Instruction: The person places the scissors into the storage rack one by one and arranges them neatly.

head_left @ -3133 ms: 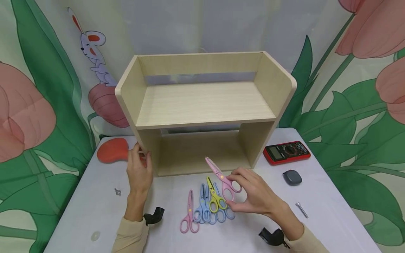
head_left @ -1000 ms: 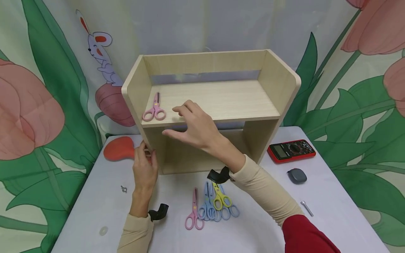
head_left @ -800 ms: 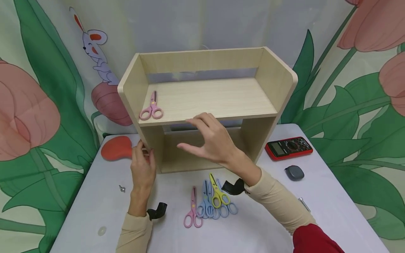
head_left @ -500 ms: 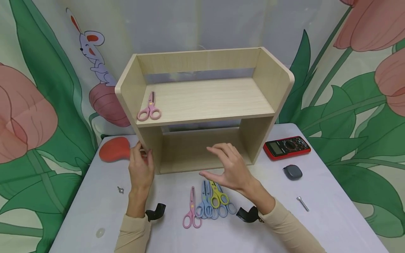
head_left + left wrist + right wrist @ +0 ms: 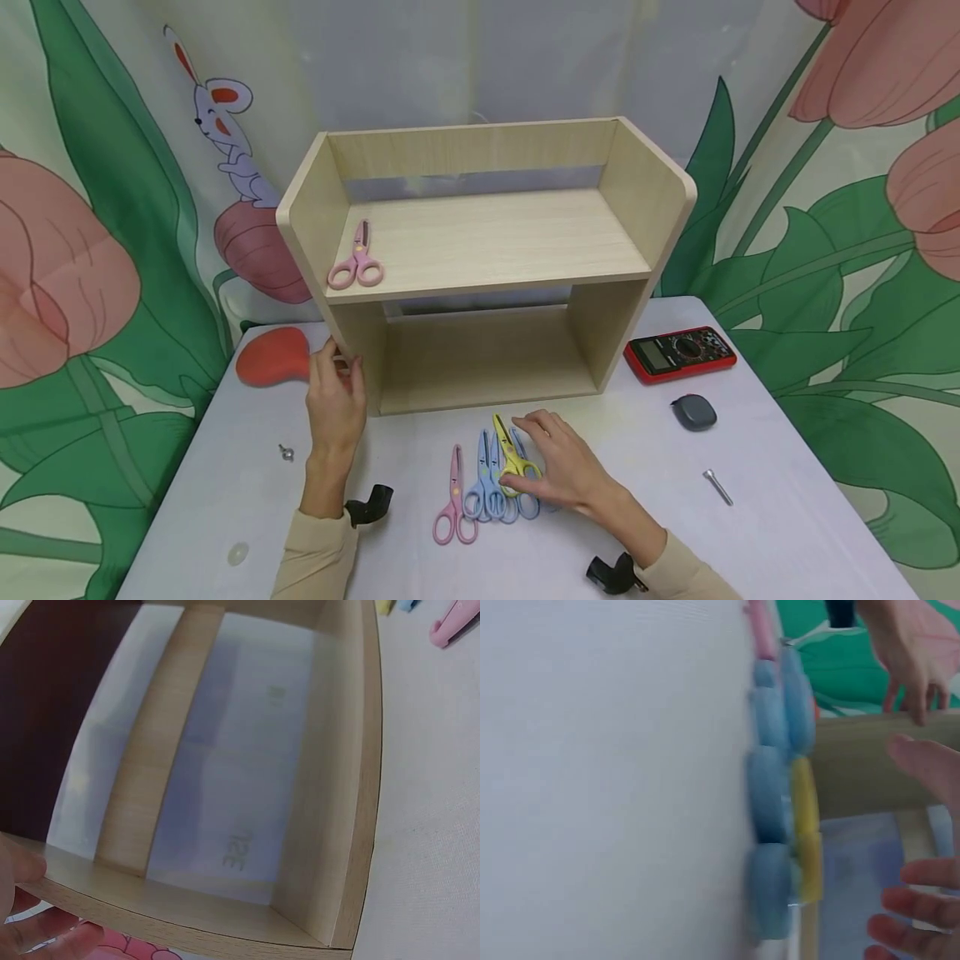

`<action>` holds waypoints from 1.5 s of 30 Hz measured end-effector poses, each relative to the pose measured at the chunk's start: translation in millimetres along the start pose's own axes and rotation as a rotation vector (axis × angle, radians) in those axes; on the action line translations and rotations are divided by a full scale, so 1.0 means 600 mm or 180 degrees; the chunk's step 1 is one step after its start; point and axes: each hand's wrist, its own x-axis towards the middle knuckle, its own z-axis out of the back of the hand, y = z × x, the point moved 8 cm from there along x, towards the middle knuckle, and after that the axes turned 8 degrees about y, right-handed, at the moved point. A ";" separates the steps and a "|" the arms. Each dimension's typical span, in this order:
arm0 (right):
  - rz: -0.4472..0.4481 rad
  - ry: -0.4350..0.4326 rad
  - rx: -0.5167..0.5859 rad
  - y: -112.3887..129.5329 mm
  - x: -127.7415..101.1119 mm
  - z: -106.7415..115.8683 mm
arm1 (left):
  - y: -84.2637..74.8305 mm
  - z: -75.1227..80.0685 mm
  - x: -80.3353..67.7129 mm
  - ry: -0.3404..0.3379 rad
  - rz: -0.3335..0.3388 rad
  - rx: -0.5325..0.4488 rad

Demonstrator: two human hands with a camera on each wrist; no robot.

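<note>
Right hand [image 5: 562,467] has come down from the front of the shelf unit [image 5: 487,242] to the scissors pile; the shelved pink scissors [image 5: 358,260], in its grip a few seconds ago, now lie on the upper board next to the left panel, handles toward the front edge.

Head view: right thumb and fingers wide apart at the yellow scissors [image 5: 512,458], thumb by the handles; no grip seen, contact unclear. Yellow scissors lie on top of overlapping blue scissors [image 5: 483,467], count unclear, partly behind the hand. Unshelved pink scissors [image 5: 456,500] just left of these, flat on the surface [image 5: 540,567]. Left hand [image 5: 335,417] holds the unit's left panel low down. Progress, my read: one pair done, up on the board; yellow, blue and the other pink pair remain on the surface. Off right: multimeter [image 5: 681,354], dark rounded gadget [image 5: 693,412], bolt [image 5: 717,487]. Off left: orange-red item [image 5: 273,357], small metal part [image 5: 287,452].

Left wrist view: thumb inside the panel edge, other fingers outside, panel pinched between.

Right wrist view: blurred. Blue and yellow handles stacked mid-view; right fingers spread at the side, visible gap, nothing held. Left hand up top, at the panel edge.
</note>
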 end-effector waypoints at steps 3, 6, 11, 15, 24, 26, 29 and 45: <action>-0.0172 0.0256 0.0000 -0.008 -0.009 -0.023 | 0.000 0.000 -0.001 -0.0022 -0.0006 0.0004; -0.0251 0.0426 0.0003 -0.012 -0.014 -0.040 | -0.002 0.000 -0.002 -0.0043 -0.0030 0.0003; -0.0205 0.0555 -0.0065 -0.012 -0.014 -0.051 | -0.002 0.000 -0.002 -0.0063 -0.0050 -0.0006; -0.0114 0.0566 -0.0147 -0.007 -0.012 -0.048 | -0.002 0.002 -0.003 -0.0084 -0.0023 -0.0009; -0.0205 0.0695 -0.0056 -0.007 -0.011 -0.051 | 0.001 0.001 -0.005 -0.0038 0.0010 -0.0001; -0.0220 0.0679 -0.0028 -0.010 -0.011 -0.049 | 0.001 0.000 -0.004 -0.0016 0.0019 -0.0002; -0.0251 0.0715 -0.0054 -0.014 -0.012 -0.051 | 0.000 -0.001 -0.002 -0.0014 0.0022 -0.0008; 0.0369 -0.0028 0.0173 0.026 0.011 0.024 | 0.002 -0.001 -0.002 -0.0010 0.0037 0.0017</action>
